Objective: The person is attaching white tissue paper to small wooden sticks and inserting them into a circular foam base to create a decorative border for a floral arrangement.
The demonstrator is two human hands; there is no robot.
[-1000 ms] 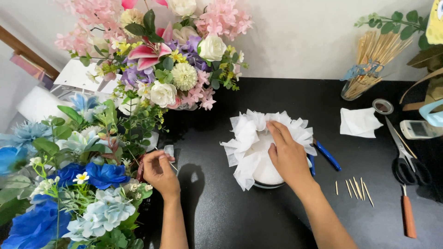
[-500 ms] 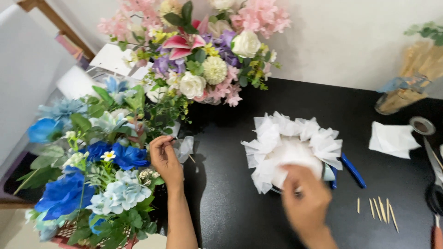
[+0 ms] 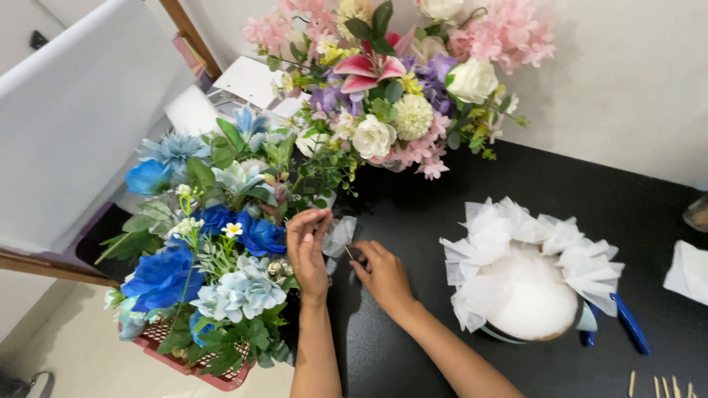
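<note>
My left hand [image 3: 308, 250] pinches a small folded piece of white tissue paper [image 3: 340, 234] beside the blue flower arrangement [image 3: 206, 258]. My right hand [image 3: 381, 274] rests on the black table [image 3: 413, 184] just right of it, its fingertips at the lower end of the tissue, where a thin stick shows. A white foam ball ringed with white tissue ruffles [image 3: 527, 280] sits on the table to the right, apart from both hands.
A pink, white and purple bouquet [image 3: 398, 88] stands at the back. The blue arrangement sits in a red basket [image 3: 214, 372] at the table's left edge. A blue tool [image 3: 627, 324] lies by the foam ball, wooden sticks [image 3: 656, 385] at bottom right, a white sheet [image 3: 689, 269] at far right.
My right hand left the foam ball and moved left to the tissue piece held by my left hand. The view swung left and down toward the blue flowers.
</note>
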